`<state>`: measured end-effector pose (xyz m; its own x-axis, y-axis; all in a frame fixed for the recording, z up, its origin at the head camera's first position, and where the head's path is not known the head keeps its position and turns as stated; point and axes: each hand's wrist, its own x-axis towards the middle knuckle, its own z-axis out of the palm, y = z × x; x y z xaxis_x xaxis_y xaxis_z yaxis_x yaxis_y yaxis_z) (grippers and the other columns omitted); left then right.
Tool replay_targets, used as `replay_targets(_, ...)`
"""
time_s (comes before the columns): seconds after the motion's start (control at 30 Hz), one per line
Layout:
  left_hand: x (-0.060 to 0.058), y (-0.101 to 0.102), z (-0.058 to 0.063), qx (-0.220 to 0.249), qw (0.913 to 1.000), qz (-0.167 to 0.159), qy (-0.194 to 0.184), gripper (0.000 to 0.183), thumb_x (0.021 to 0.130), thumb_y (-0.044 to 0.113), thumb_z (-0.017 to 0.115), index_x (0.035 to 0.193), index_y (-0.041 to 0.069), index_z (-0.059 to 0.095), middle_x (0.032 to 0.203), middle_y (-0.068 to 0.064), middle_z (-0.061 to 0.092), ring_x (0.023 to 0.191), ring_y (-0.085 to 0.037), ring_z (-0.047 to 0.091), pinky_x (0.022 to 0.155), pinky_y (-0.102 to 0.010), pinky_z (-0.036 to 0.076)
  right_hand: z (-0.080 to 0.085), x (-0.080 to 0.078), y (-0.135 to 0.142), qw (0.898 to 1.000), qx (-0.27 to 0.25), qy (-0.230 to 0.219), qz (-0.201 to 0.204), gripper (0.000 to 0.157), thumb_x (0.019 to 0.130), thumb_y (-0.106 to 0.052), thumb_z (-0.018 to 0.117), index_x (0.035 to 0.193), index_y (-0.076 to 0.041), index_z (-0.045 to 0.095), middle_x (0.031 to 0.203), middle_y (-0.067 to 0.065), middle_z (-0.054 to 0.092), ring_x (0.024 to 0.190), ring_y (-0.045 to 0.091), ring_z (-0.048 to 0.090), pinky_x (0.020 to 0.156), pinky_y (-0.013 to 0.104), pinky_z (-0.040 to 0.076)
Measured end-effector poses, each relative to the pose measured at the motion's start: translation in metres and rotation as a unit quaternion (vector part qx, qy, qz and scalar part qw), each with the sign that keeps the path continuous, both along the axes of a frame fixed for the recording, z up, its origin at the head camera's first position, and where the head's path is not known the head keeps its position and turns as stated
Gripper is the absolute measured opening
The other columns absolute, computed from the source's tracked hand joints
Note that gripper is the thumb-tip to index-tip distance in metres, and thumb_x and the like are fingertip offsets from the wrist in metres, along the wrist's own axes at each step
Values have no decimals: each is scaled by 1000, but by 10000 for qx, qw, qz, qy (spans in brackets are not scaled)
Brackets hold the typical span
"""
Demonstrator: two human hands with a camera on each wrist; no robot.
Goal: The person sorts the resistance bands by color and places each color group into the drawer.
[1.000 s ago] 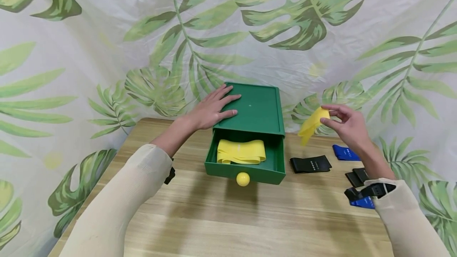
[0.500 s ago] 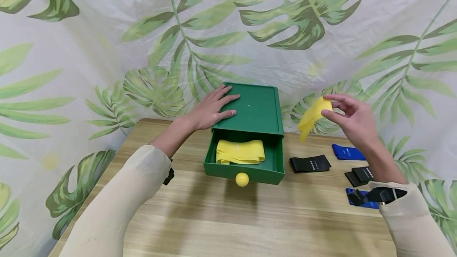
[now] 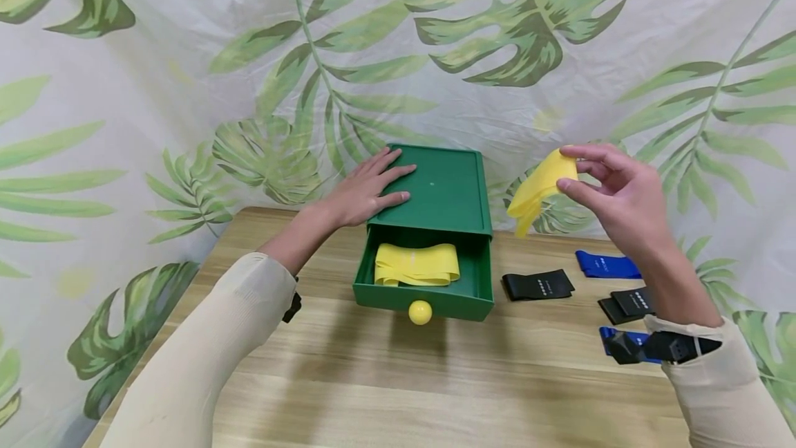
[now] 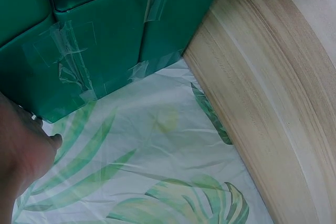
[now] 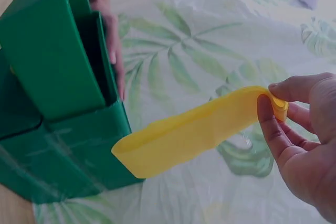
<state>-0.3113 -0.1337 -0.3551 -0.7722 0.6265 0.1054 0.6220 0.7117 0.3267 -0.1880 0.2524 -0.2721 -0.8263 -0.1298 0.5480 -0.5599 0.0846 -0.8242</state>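
Note:
My right hand [image 3: 628,202] pinches one end of a yellow resistance band [image 3: 541,182] between thumb and fingers, in the air right of the green drawer box [image 3: 441,189]. In the right wrist view the band [image 5: 189,137] hangs as a flat loop toward the box's side. With fingers spread, my left hand [image 3: 367,189] rests on the left part of the box top. The box's drawer [image 3: 475,268] is pulled out, its yellow round knob [image 3: 420,312] facing me. Inside lies another folded yellow band [image 3: 417,265]. Only part of my left hand [image 4: 26,148] shows in the left wrist view.
On the wooden table [image 3: 348,393], right of the box, lie a folded black band [image 3: 538,285], a blue band [image 3: 606,265] and more black bands [image 3: 624,305]. Another blue band [image 3: 606,337] is partly behind my right wrist strap. A leaf-print cloth [image 3: 348,33] hangs behind.
My right hand has risen and moved slightly right and nearer, lifting the yellow band with it. The left hand stays on the box, and the drawer has not moved.

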Motion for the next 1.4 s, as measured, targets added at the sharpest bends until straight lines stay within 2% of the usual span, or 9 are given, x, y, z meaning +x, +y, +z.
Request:
replay_targets(0.23,-1,0,-1,43,10000,-55,-2,66,113,52,44,170,24,28,179,-9,2,165,-28,-8,131,-54,2,15,13,-20,10000,15,39,69,38,89,20,72,127,16,68,126,12,67,104,20,71,85,21,59)
replay_targets(0.4,-2,1,-1,26,10000,-38,-1,66,113,53,43,170,25,27,179,-8,2,165,-26,-9,131,-54,1,21,18,-37,9995,-54,133,283,39,88,24,70,126,18,67,125,15,69,103,23,71,87,24,60)
replay_targets(0.7,-4,2,1,34,10000,-52,-39,65,113,51,43,170,24,29,179,-9,4,165,-28,-6,131,-54,3,15,14,-66,9956,-83,217,913,42,85,30,67,125,21,65,126,16,69,104,23,71,88,28,61)
replay_targets(0.87,-5,2,2,43,10000,-31,-63,66,112,52,44,170,23,29,179,-9,4,165,-28,-7,131,-55,2,11,11,-82,9943,115,100,1051,43,87,25,69,128,18,65,128,10,70,108,23,71,89,29,61)
replay_targets(1.07,-5,2,2,63,9999,-27,-87,65,113,52,43,170,24,30,179,-9,5,165,-28,-7,131,-56,3,9,10,-98,9918,275,215,1233,40,88,21,72,127,18,65,127,7,68,111,26,69,88,28,61)
replay_targets(1.13,-5,2,1,63,10000,-22,-71,64,113,52,42,170,24,30,179,-8,5,165,-28,-6,131,-56,4,10,11,-103,9915,309,209,1249,39,89,18,73,127,16,66,127,7,68,110,27,69,83,25,61)
replay_targets(1.3,-5,2,2,94,9999,-25,-74,64,113,52,42,170,25,30,179,-8,6,165,-29,-6,130,-58,4,11,12,-112,9900,395,223,1336,37,89,16,74,126,14,69,129,14,67,107,29,69,74,23,59)
replay_targets(1.4,-5,2,3,80,9999,-47,-76,65,113,53,41,170,24,30,179,-9,5,165,-29,-6,130,-58,3,9,11,-118,9878,333,196,1510,36,90,16,74,125,15,68,130,18,66,107,30,70,78,26,61)
